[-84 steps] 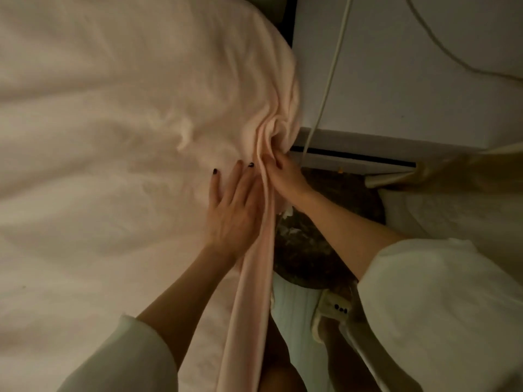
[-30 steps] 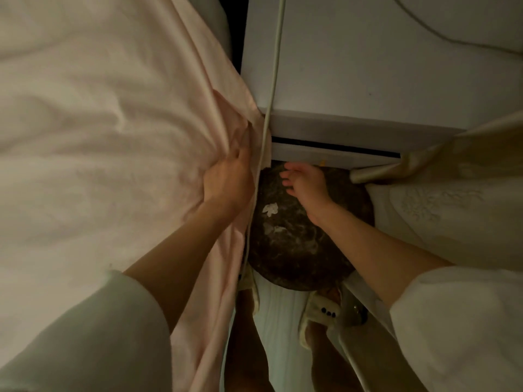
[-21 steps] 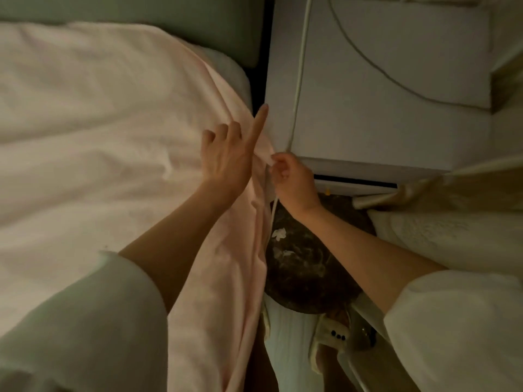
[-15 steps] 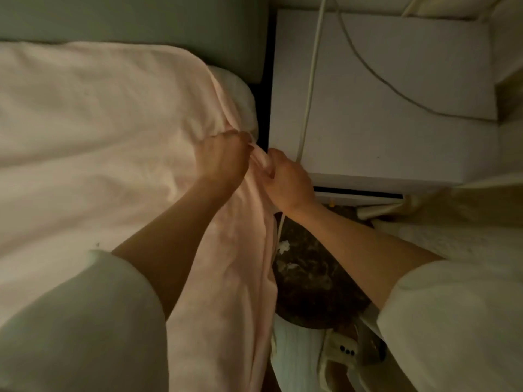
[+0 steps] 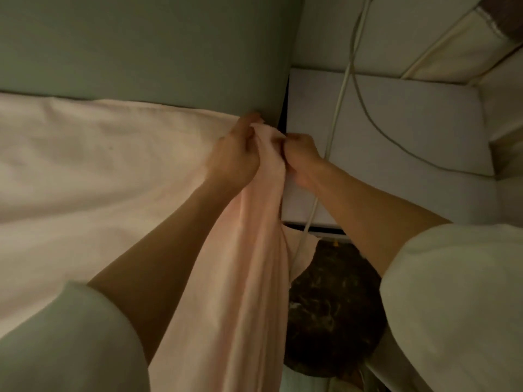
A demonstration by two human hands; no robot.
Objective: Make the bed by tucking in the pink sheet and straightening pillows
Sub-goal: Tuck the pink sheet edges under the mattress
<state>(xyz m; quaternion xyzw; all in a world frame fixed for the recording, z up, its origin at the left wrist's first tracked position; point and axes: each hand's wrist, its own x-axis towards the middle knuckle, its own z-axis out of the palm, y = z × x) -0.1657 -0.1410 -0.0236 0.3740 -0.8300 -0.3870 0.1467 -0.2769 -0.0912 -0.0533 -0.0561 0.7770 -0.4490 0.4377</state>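
1 view only, head-worn, wide-angle. It looks forward and steeply down from above the person's own arms, close in on the top corner of the bed. Both forearms enter from the bottom edge and meet near frame centre, left hand [image 5: 236, 158] and right hand [image 5: 301, 159] on the pink sheet [image 5: 85, 171] at that corner. Upper left is filled by the grey-green headboard [image 5: 141, 43]; upper right by the white bedside cabinet [image 5: 396, 131] with a cable [image 5: 336, 114] across it. Lower right reaches down to a dark patterned patch at floor level [image 5: 334, 306]. Straight edges bow toward the frame borders. No 2nd view, so no overlap to record.
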